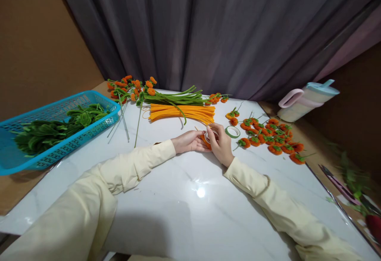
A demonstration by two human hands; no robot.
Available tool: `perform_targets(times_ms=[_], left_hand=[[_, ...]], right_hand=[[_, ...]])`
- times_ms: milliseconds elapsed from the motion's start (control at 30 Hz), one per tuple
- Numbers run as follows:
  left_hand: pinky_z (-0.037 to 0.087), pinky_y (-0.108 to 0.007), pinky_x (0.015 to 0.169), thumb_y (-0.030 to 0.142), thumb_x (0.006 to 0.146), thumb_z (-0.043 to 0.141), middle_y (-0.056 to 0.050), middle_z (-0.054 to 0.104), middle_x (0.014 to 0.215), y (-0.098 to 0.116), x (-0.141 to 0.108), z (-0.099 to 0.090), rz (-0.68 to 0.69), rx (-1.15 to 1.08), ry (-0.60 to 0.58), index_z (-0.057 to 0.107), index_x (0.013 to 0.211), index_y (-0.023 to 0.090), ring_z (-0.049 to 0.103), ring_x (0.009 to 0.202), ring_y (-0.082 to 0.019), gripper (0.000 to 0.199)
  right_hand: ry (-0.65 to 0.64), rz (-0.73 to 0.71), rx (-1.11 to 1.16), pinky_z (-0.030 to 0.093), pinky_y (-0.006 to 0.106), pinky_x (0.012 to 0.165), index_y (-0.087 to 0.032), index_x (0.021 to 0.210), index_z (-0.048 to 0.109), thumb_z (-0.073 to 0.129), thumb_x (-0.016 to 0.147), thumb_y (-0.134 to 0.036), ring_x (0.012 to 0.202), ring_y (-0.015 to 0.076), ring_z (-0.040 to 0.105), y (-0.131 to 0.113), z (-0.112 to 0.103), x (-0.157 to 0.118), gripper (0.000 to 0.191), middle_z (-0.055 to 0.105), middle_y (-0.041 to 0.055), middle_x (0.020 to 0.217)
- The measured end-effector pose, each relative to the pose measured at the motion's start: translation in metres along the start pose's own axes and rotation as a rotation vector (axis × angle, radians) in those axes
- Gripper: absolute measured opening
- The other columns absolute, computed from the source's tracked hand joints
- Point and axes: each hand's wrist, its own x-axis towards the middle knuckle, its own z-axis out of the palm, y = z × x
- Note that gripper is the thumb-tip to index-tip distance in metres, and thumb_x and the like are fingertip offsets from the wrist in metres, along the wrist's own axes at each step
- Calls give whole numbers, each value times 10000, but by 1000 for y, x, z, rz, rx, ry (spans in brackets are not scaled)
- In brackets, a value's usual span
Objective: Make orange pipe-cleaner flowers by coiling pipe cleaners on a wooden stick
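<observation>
My left hand [190,141] is turned palm up near the middle of the table, with an orange chenille piece [206,141] between its thumb and fingers. Against it, my right hand [219,144] grips a white-cored roll of tape [211,135] from above. The fingers partly cover both things. Just right of my right hand, a green tape roll [232,132] lies flat. A bundle of orange pipe cleaners [182,113] is stretched out beyond my hands, and behind it lie green pipe cleaners [178,98].
Many orange chenille flower heads [268,136] spread over the right side; more flowers [131,86] sit at the back left. A blue basket [59,149] of green leaves [62,128] stands left. At right are a lidded cup [306,100] and pink-handled scissors [341,185].
</observation>
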Motion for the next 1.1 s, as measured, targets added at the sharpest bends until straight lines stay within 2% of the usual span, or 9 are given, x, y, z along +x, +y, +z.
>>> perform_targets(times_ms=[367, 600, 867, 1100], left_hand=[[532, -338, 744, 136, 897, 316, -104, 646, 611, 0, 5, -4, -7, -13, 17, 577, 728, 82, 640, 609, -157, 316], [537, -322, 663, 133, 906, 249, -86, 622, 561, 3, 4, -2, -11, -1, 51, 546, 652, 101, 623, 566, -153, 392], [531, -293, 617, 76, 865, 264, -72, 600, 533, 3, 3, 0, 14, 5, 58, 545, 657, 106, 598, 526, -145, 351], [524, -274, 580, 67, 849, 257, -52, 587, 521, 3, 6, -1, 18, -5, 56, 552, 700, 107, 588, 502, -136, 333]], right_hand=[[-211, -164, -241, 457, 252, 595, -188, 1008, 522, 370, 935, -322, 656, 164, 621, -1, -3, 1, 216, 661, 70, 834], [-246, -284, -352, 392, 231, 545, -182, 961, 531, 353, 940, -283, 635, 148, 604, -4, -3, 4, 205, 651, 45, 766], [-285, -345, -404, 348, 227, 537, -186, 929, 534, 320, 954, -275, 639, 132, 581, -5, -3, 4, 233, 631, 34, 764], [-378, -361, -426, 302, 229, 513, -188, 920, 531, 328, 950, -279, 607, 122, 553, -6, -4, 7, 225, 615, 17, 744]])
